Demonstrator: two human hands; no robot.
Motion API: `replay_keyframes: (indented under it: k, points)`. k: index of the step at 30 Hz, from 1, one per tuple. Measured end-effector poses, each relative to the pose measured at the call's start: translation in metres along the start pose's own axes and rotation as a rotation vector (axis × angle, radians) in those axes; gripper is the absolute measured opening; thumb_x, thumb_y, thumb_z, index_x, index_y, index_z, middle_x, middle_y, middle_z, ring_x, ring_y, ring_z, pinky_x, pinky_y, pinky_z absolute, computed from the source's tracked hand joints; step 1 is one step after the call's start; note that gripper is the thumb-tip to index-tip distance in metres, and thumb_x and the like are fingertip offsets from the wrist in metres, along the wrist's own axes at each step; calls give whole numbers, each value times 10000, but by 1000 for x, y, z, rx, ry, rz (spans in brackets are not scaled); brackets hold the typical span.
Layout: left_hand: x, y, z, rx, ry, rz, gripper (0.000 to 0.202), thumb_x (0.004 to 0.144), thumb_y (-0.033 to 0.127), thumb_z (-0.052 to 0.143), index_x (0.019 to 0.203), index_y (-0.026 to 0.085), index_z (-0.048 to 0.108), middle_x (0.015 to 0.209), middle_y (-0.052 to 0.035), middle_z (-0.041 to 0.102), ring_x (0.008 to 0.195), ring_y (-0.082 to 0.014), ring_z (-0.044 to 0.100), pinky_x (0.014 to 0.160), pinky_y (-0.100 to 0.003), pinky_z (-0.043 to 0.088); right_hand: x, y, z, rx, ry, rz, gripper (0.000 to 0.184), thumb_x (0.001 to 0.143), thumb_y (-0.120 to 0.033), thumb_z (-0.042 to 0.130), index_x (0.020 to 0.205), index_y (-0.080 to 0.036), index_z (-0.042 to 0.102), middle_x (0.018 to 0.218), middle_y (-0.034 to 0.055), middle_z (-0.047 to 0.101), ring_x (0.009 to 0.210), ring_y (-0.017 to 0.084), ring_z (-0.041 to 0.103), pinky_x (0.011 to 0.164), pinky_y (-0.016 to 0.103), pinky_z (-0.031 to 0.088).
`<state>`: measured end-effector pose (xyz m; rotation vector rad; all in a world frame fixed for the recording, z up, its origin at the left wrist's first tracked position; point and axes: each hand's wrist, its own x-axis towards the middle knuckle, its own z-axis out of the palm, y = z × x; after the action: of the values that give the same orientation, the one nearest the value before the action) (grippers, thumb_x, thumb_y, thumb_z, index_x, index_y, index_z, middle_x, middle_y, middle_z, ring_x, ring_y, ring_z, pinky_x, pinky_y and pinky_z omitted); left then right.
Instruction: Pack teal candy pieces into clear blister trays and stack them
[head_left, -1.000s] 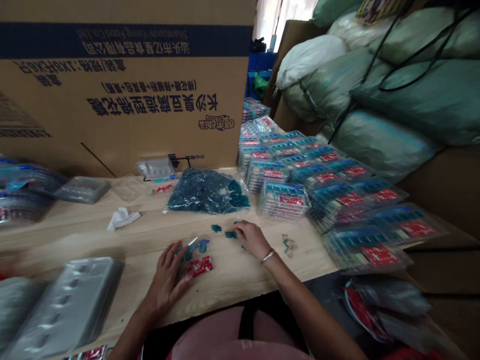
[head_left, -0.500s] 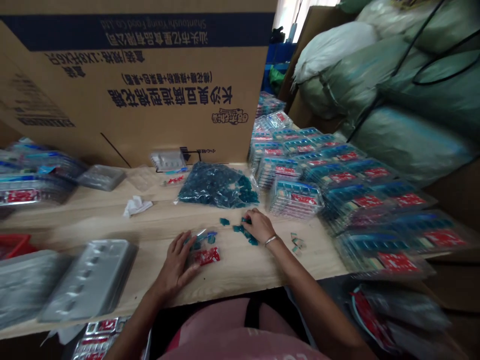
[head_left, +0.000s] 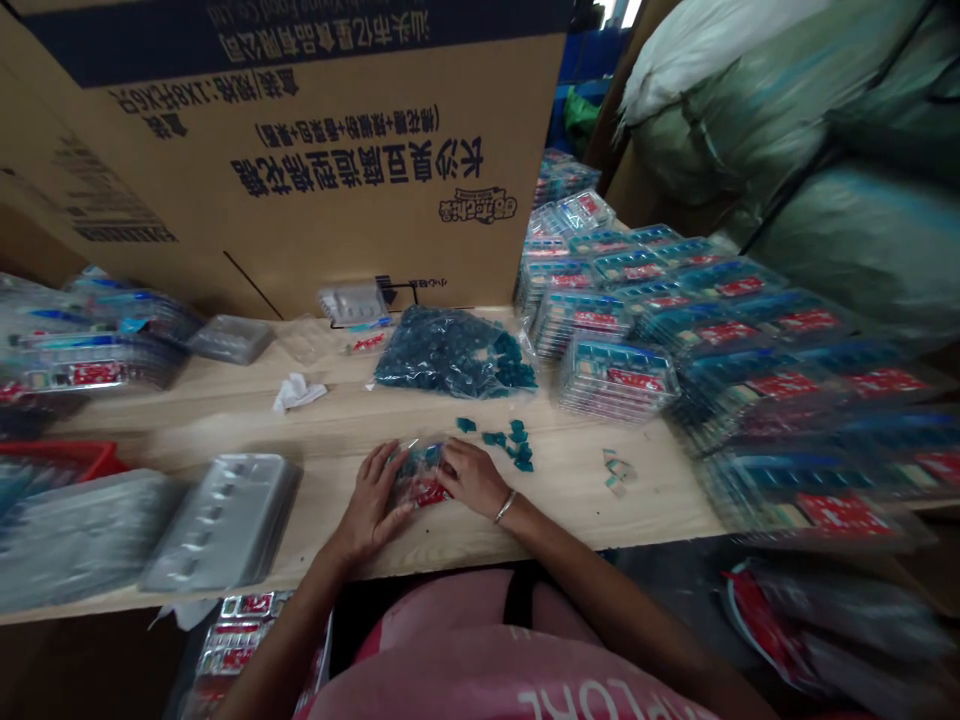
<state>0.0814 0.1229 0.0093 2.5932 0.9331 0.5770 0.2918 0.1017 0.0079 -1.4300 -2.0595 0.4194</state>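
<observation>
A small clear plastic tray [head_left: 411, 486] lies on the wooden table in front of me, with blue-green pieces and a red packet [head_left: 432, 493] in it. My left hand [head_left: 370, 500] holds the tray along its left side, thumb at the near edge. Over the tray's right side, my right hand [head_left: 474, 478] has its fingers bent down together; what is between the fingertips is hidden. Just beyond my right hand lie several loose blue-green pieces [head_left: 519, 447]. Farther back rests a clear bag of the same pieces [head_left: 450, 355].
Stacks of filled trays [head_left: 619, 380] stand along the right side. At the left are stacked empty trays [head_left: 225, 525], a red bin [head_left: 97, 458] and more filled trays [head_left: 97, 370]. A big carton [head_left: 337, 240] blocks the back. Crumpled tissue [head_left: 298, 392] and small packets [head_left: 618, 470] lie about.
My right hand has moved left from the loose blue-green pieces to the tray. My left hand stays at the tray's left side. The whole view has shifted slightly.
</observation>
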Motion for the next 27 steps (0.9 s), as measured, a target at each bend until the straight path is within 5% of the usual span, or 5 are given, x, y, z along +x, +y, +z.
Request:
replay_keyframes:
  k: [8, 16, 21, 27]
  points:
    - [1, 4, -4, 18, -16, -10, 635, 875, 500, 372, 1414, 206, 209, 1433, -142, 251, 1323, -318, 207, 1059, -525, 234, 3, -3, -10, -50, -123, -49, 123, 826, -212, 567, 762, -154, 654, 891, 86, 592, 881, 200, 550, 816, 329, 444]
    - [1, 2, 6, 208, -62, -53, 826, 721, 664, 525, 1365, 174, 360, 1422, -180, 301, 1292, -365, 259, 1022, -527, 274, -25, 16, -15, 439, 201, 361, 214, 870, -282, 447, 918, -173, 625, 757, 24, 618, 630, 140, 556, 575, 244, 452]
    - [3, 3, 5, 251, -94, -60, 886, 679, 723, 509, 1385, 212, 351, 1426, -182, 308, 1274, -396, 280, 984, -552, 292, -23, 6, -15, 385, 198, 192, 187, 821, -215, 505, 971, -181, 611, 987, 77, 607, 882, 176, 580, 769, 299, 482]
    - [4, 8, -1, 259, -159, -28, 805, 709, 710, 487, 1389, 310, 329, 1474, -154, 215, 1295, -431, 232, 969, -599, 279, -17, 10, -12, 313, 120, 241, 243, 768, -79, 488, 944, -189, 615, 931, 48, 595, 734, 137, 580, 689, 277, 501]
